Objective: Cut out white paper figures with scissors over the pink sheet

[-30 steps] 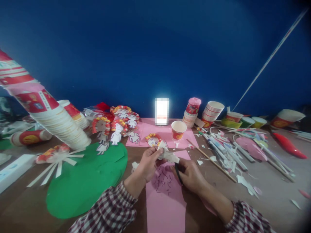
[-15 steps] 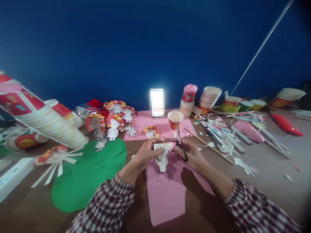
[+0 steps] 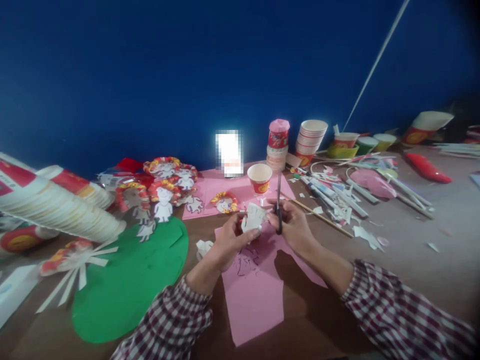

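Note:
A small white paper cutout (image 3: 253, 218) is pinched in my left hand (image 3: 229, 239), above a pink sheet (image 3: 255, 305) with dark pen lines on it. My right hand (image 3: 296, 227) holds dark-handled scissors (image 3: 278, 210), blades pointing up and away from me. The fingertips of that hand are close to the paper's right edge; whether they touch it I cannot tell. Beyond the hands stands a single paper cup (image 3: 259, 179). A crumpled white scrap (image 3: 204, 248) lies beside my left wrist.
Green paper (image 3: 131, 285) lies at left, with leaning stacked cups (image 3: 75, 215) and white figures with red-yellow rings (image 3: 163, 204) around it. Markers (image 3: 330, 195), a thin wooden stick (image 3: 322, 218) and paper scraps (image 3: 367, 237) spread at right. More cup stacks (image 3: 311, 142) stand behind.
My left hand has turned the paper, which now sits at a different angle. A white scrap shows by my left wrist. The scissors look more upright, and the whole view has shifted.

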`<state>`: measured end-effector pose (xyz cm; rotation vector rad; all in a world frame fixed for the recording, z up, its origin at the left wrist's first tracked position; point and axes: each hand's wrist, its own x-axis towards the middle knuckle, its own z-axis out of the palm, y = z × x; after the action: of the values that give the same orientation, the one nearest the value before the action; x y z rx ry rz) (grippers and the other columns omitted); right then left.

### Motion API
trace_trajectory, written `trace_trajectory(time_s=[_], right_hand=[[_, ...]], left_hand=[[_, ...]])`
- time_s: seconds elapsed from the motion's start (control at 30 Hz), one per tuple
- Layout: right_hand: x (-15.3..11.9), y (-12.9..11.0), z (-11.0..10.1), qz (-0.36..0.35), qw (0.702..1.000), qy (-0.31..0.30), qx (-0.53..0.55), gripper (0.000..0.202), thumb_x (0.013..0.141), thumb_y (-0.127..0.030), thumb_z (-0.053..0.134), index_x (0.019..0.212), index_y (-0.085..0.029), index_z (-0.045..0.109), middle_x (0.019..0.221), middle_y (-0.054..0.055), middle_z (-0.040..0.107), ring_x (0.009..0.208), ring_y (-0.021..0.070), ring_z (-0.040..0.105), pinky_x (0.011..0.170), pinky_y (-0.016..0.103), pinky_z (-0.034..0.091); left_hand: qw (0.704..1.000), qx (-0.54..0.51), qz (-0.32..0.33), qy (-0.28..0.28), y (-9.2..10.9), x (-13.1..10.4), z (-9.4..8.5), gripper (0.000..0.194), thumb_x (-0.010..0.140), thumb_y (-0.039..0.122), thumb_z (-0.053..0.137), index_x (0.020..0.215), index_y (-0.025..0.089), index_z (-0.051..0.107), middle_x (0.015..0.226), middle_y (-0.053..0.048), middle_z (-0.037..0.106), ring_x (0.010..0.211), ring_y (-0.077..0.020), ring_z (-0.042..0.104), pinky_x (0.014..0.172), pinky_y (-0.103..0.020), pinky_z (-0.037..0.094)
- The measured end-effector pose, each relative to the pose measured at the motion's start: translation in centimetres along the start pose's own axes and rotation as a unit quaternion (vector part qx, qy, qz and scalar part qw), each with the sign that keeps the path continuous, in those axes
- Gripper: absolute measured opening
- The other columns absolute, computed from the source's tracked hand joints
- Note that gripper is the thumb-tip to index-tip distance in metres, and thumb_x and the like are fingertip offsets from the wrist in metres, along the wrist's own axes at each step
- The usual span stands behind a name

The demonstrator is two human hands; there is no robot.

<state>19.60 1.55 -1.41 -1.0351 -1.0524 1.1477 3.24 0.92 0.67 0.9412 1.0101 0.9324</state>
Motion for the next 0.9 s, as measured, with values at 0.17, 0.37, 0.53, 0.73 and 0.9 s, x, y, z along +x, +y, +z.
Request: trace_trajectory(time_s=[0.17,0.37,0.53,0.73,0.9], right_hand=[[0.0,-0.2,0.2,0.002,1.0,0.005,-0.019,0.035,0.063,-0.025,0.07,0.095,-0.017,0.059,0.065,-0.003,0.055,0.058,0.01,0.05,0.054,0.022,0.042],[-0.1,0.0,0.3,0.018,1.0,-0.004,-0.017,0.037,0.063,-0.024,0.07,0.097,-0.014,0.058,0.062,-0.005,0.052,0.054,0.0075,0.045,0.049,0.02,0.036],[-0.1,0.3,0.2,0.018,0.999,0.001,-0.03,0.039,0.063,-0.027,0.07,0.097,-0.014,0.058,0.062,-0.004,0.051,0.055,0.0087,0.046,0.049,0.02,0.037],[-0.3,0.4,0.5,0.042,0.999,-0.017,-0.001,0.043,0.062,-0.031,0.072,0.098,-0.014,0.057,0.062,-0.004,0.052,0.056,0.0087,0.047,0.051,0.021,0.04],[-0.7,0.4,0.5,0.029,0.994,-0.078,-0.066,0.033,0.073,-0.03,0.066,0.102,-0.016,0.058,0.063,-0.003,0.053,0.055,0.0085,0.046,0.048,0.019,0.035]], left_hand=[[0.996,0.081,0.043,0.001,-1.0,0.5,-0.1,0.042,0.062,0.02,0.072,0.101,0.017,0.057,0.083,-0.003,0.064,0.07,-0.0135,0.058,0.067,-0.025,0.045],[0.989,0.135,0.056,-0.004,-1.5,0.5,-0.1,0.026,0.065,0.024,0.068,0.089,0.017,0.058,0.065,0.0,0.06,0.053,-0.0134,0.055,0.054,-0.026,0.045],[0.992,0.115,0.048,0.022,-1.5,0.6,0.1,0.026,0.064,0.03,0.07,0.084,0.016,0.06,0.066,0.0,0.062,0.056,-0.0127,0.055,0.055,-0.024,0.045],[0.998,0.026,0.052,0.037,-1.7,1.0,-0.4,0.03,0.066,0.027,0.07,0.092,0.015,0.062,0.075,-0.002,0.064,0.061,-0.0109,0.056,0.06,-0.023,0.046],[0.994,-0.067,0.032,0.086,-0.9,1.5,-1.4,0.034,0.064,0.029,0.071,0.092,0.015,0.06,0.074,-0.003,0.064,0.056,-0.011,0.057,0.052,-0.023,0.047]])
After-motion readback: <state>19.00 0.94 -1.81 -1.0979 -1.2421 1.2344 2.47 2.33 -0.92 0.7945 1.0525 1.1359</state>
